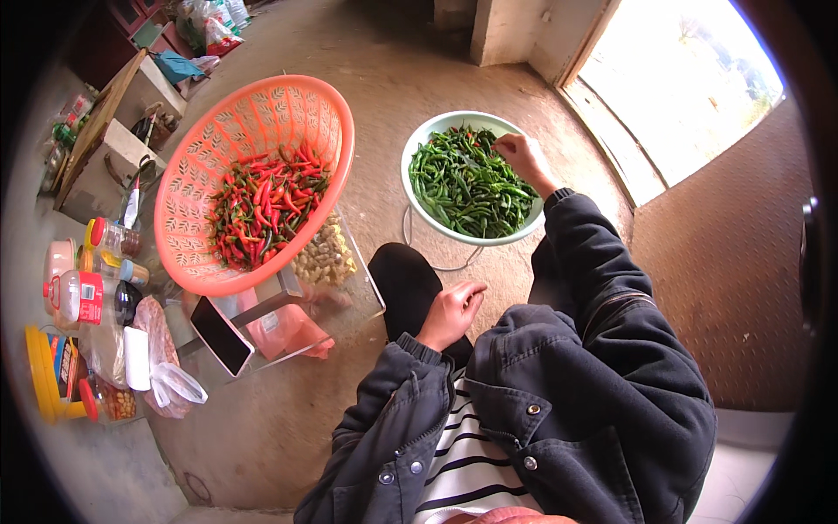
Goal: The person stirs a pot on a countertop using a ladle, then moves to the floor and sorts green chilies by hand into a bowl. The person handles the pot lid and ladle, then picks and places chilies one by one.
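Note:
A pale green basin (509, 240) full of green chili peppers (471, 190), with a few red bits among them, stands on a thin metal stand. My right hand (520, 157) reaches over its right side, fingertips bent down at the peppers; whether they pinch one cannot be told. My left hand (452, 313) is loosely curled above my leg, fingers partly bent, and no object shows in it. To the left, a tilted orange plastic basket (190, 196) holds red chili peppers (268, 203), some of them dark or greenish.
Under the basket is a glass-topped table (363, 281) bearing a smartphone (222, 337). Jars (82, 298) and plastic bags (160, 347) crowd the left side. A metal door (727, 262) stands open at the right, beside a bright doorway (668, 85).

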Demonstrator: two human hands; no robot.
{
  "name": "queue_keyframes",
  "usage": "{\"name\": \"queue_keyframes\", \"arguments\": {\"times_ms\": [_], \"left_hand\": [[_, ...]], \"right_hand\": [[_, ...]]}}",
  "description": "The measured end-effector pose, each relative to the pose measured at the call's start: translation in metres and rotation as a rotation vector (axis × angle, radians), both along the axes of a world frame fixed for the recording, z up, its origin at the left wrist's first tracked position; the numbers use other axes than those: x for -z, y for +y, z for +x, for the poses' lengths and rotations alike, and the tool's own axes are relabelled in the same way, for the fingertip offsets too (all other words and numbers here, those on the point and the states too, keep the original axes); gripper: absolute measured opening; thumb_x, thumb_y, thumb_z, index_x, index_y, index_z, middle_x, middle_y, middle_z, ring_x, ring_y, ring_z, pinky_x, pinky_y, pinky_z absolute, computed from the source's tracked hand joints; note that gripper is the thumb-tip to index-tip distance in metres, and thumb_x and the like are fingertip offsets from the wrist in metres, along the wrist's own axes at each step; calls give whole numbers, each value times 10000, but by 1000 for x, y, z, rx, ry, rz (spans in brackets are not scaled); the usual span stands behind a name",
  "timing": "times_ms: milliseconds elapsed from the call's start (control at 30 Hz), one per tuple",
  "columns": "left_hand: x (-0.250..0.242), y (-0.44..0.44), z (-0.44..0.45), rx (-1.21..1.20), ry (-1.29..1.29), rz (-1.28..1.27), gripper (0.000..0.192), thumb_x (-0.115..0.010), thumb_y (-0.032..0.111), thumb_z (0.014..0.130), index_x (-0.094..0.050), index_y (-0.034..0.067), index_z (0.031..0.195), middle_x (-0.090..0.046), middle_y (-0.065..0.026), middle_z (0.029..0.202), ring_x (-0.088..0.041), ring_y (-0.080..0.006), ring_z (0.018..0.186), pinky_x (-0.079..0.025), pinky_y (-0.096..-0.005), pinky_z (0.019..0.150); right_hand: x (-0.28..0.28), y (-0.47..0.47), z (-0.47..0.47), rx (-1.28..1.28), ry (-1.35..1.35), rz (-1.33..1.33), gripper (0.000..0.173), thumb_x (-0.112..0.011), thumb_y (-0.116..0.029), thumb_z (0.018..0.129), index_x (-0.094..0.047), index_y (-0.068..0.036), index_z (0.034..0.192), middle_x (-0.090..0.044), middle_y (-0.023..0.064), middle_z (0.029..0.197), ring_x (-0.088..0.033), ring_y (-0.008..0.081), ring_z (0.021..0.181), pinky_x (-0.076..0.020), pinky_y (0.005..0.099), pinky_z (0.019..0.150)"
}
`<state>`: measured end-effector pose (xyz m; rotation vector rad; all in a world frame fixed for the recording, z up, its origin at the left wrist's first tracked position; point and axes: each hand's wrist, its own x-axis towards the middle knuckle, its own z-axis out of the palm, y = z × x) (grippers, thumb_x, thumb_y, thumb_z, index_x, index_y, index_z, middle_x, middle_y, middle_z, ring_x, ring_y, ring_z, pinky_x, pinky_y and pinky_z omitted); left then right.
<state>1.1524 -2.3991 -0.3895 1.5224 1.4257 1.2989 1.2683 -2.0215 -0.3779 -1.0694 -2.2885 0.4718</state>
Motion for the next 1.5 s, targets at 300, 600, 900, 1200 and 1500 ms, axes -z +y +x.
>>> {"name": "queue_keyframes", "arguments": {"times_ms": [300, 600, 900, 1200, 1500], "left_hand": [[-42, 56, 1, -349, 115, 342, 376, -650, 22, 986, -617, -20, 1358, -653, -217, 1246, -657, -375, 1139, -535, -432, 990], [-47, 104, 0, -275, -157, -60, 264, -527, 132, 1118, -619, 6, 1331, -693, -52, 849, -618, -85, 663, -499, -267, 583], [-35, 151, -22, -249, -1115, -209, 117, -545, 142, 1088, -612, 64, 1143, -702, -87, 967, -641, -149, 753, -518, -303, 618], [-49, 258, -63, -261, -572, -336, 240, -557, 256, 1118, -643, 67, 998, -506, 26, 693, -505, -82, 614, -375, -243, 477], [-10, 345, -64, -227, 720, -270, 232, -684, 203, 974, -769, 136, 1180, -786, -148, 1062, -751, -354, 1020, -591, -469, 871]], "right_hand": [[-54, -91, 40, -184, 223, -586, 263, -692, -222, 1029, -776, 12, 1114, -772, 74, 954, -701, 137, 774, -581, 309, 709], [-61, -79, 15, -517, 203, -779, 312, -694, -259, 1050, -754, 33, 1143, -767, 57, 914, -708, 110, 820, -588, 299, 751], [39, 47, -52, -252, -97, 85, 136, -627, -108, 894, -716, -12, 858, -716, 231, 818, -724, 420, 793, -574, 535, 738], [-29, 14, 23, -151, 249, -388, 208, -680, -201, 951, -785, -61, 1064, -728, 156, 813, -721, 275, 761, -561, 409, 727], [-23, -35, 79, -238, 705, -1037, 297, -616, -301, 1096, -712, -21, 1113, -594, -58, 798, -517, 44, 700, -411, 219, 627]]}}
